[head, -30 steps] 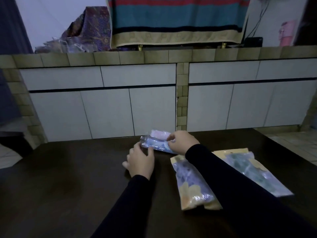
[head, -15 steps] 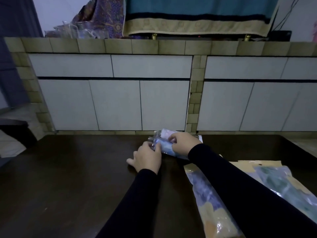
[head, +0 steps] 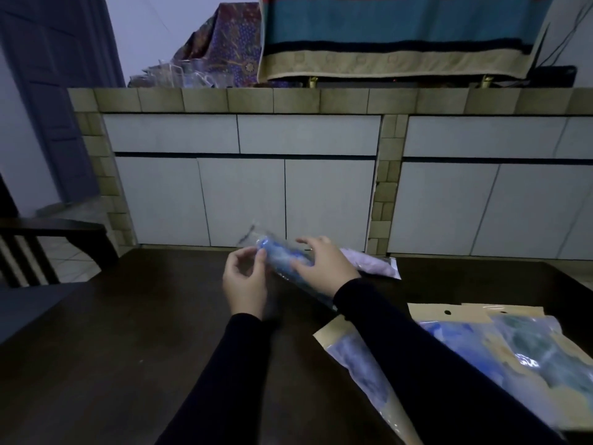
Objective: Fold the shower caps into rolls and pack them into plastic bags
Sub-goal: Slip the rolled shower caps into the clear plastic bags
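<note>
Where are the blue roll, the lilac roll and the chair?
blue roll (head: 282,258), head view, its blue middle between the hands
lilac roll (head: 372,263), head view, its bagged body
chair (head: 51,229), head view, top rail

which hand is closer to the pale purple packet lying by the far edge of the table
Right. The right hand sits just beside the pale purple packet, gripping the blue rolled cap's bag. The left hand pinches that bag's other end, farther away.

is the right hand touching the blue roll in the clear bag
Touching. The head view shows the right hand laid over the blue roll, thumb and fingers wrapped around it with no gap; the left hand pinches its other end.
</note>
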The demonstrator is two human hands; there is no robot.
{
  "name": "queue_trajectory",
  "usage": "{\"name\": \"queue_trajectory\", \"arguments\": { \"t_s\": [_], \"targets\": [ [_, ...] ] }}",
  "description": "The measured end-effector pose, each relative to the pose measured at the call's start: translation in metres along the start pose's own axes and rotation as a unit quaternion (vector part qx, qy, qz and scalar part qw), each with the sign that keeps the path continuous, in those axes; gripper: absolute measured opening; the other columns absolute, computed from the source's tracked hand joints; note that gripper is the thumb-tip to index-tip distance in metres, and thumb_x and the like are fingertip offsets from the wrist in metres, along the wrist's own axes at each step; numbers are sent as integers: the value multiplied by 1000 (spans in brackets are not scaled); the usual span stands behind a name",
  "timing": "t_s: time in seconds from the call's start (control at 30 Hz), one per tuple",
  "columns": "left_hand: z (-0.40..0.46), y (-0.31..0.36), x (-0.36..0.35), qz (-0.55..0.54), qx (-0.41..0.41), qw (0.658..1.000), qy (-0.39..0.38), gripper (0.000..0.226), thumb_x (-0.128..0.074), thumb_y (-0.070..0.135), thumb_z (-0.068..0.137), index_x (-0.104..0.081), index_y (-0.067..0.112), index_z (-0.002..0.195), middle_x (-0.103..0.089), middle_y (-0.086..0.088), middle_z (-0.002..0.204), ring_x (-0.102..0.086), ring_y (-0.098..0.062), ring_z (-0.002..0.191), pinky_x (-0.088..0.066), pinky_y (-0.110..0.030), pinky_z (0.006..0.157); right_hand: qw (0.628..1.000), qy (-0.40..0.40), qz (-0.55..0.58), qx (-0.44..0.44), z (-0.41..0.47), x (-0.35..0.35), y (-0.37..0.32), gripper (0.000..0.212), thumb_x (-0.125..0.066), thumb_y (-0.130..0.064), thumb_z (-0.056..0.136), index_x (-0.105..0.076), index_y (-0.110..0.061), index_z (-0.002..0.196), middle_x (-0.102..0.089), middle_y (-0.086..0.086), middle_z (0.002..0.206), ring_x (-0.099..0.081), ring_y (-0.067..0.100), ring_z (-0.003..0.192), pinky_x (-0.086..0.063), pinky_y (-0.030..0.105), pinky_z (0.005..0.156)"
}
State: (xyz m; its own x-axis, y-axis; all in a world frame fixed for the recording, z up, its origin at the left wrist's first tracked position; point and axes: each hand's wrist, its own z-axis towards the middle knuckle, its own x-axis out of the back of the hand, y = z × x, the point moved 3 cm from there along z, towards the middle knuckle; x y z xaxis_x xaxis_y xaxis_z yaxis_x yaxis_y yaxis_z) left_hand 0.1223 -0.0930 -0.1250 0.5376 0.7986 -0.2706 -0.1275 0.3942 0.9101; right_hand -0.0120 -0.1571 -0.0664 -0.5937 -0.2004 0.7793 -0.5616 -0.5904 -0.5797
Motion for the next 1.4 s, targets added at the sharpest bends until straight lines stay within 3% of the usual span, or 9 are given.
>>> {"name": "queue_trajectory", "arguments": {
  "t_s": [0.17, 0.27, 0.47, 0.67, 0.77, 0.93, 1.13, 1.27, 1.4],
  "targets": [
    [-4, 14, 4, -42, -45, 997, 53, 9, -64, 6, 89, -57, 5, 95, -61, 1, 89, -62, 7, 74, -55, -33, 80, 991, 135, -19, -1, -29, -29, 2, 45, -51, -33, 92, -45, -26, 136, -43, -1, 137, -36, 18, 131, -31, 42, 105],
    [-4, 27, 10, -54, -87, 993, 67, 8, -60, 7, 91, -55, 7, 98, -59, 1, 89, -59, 9, 72, -49, -13, 71, 986, 162, 27, 4, -32, -33, 5, 40, -49, -35, 94, -49, -27, 133, -46, -5, 135, -37, 14, 130, -30, 40, 105],
    [7, 36, 28, -43, -125, 989, 69, 13, -55, 7, 94, -52, 21, 94, -56, 6, 87, -54, 4, 74, -45, -15, 73, 974, 212, 84, 4, -30, -36, 9, 35, -50, -32, 96, -54, -21, 128, -52, 1, 129, -43, 17, 124, -34, 38, 104],
    [1, 22, 6, -75, 29, 988, -129, 15, -58, 0, 90, -57, 13, 86, -63, 0, 76, -55, -10, 66, -45, -19, 59, 949, 204, 238, 15, -25, -38, -7, 30, -54, -31, 95, -60, -14, 119, -58, 6, 120, -53, 18, 112, -40, 30, 100],
    [-9, 21, -2, -36, 24, 974, -224, 12, -64, 3, 87, -57, 12, 84, -65, 6, 69, -57, -3, 62, -45, -17, 56, 933, 164, 321, -10, -26, -44, -3, 26, -60, -26, 93, -59, -19, 118, -63, 3, 118, -58, 16, 109, -45, 24, 93],
    [-16, 28, -3, 39, 11, 944, -328, 21, -72, 6, 81, -58, 11, 97, -64, -4, 82, -59, -2, 62, -46, -16, 53, 867, 184, 459, -59, -36, -39, 12, 29, -66, -14, 88, -56, -33, 107, -67, 7, 109, -66, 26, 97, -53, 38, 90],
    [-15, 37, -7, 21, -19, 935, -354, 29, -81, 10, 69, -56, 13, 83, -61, -2, 78, -56, -13, 68, -48, -20, 58, 821, 109, 548, -116, -42, -36, 19, 32, -72, -33, 83, -63, -18, 110, -70, 18, 102, -66, 32, 101, -48, 48, 98],
    [-20, 41, -11, 1, -1, 924, -383, 21, -75, 2, 73, -56, 10, 76, -58, 4, 65, -53, -7, 58, -44, -15, 54, 819, 96, 558, -94, -43, -29, 22, 24, -68, -15, 87, -68, 3, 104, -70, 23, 102, -66, 31, 95, -49, 48, 97],
    [-20, 45, -12, 6, 6, 922, -387, 7, -69, 8, 83, -62, 8, 83, -64, 9, 65, -55, -3, 56, -43, -15, 53, 817, 100, 559, -100, -46, -25, 25, 19, -70, -13, 85, -69, -2, 100, -71, 20, 99, -67, 29, 93, -50, 47, 96]
  ]
}}
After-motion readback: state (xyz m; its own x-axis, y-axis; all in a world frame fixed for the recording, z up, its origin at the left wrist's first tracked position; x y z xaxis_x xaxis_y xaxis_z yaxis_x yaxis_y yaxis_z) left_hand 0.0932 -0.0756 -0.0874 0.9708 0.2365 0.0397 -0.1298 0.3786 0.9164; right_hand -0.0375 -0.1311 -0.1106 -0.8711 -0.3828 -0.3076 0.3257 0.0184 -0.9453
